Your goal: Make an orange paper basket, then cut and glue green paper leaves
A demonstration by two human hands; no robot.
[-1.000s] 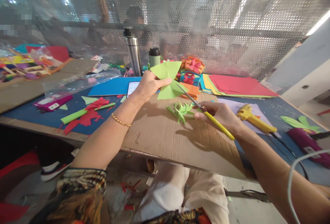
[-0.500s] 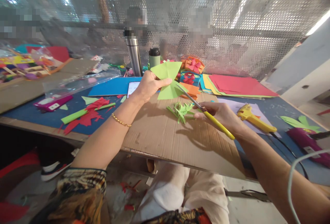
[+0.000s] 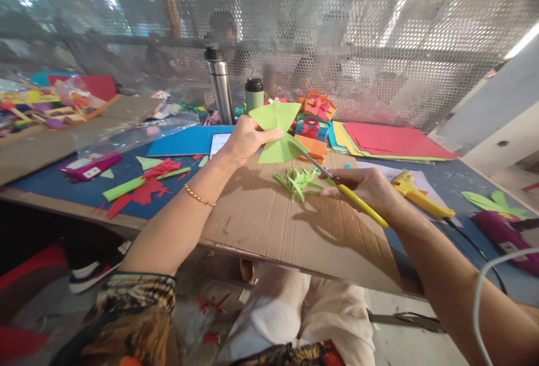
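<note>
In the head view, the left hand pinches the green paper between its thumb and fingers, holding it up above the cardboard on the table. The paper is wide at top and bottom and narrow in the middle. The fingers of the right hand are closed around the scissors, whose yellow handle slants down toward the wrist. The blades reach up to the lower right part of the green paper; how far apart they stand is hard to tell. Just below them, a tangle of green strips lies on the cardboard, near the right fingertips. Left of the cardboard are red scraps and a rolled green piece. A yellow glue gun rests on a pale sheet to the right, with stacked coloured paper behind it. A steel flask stands upright at the back, beside a green bottle.
</note>
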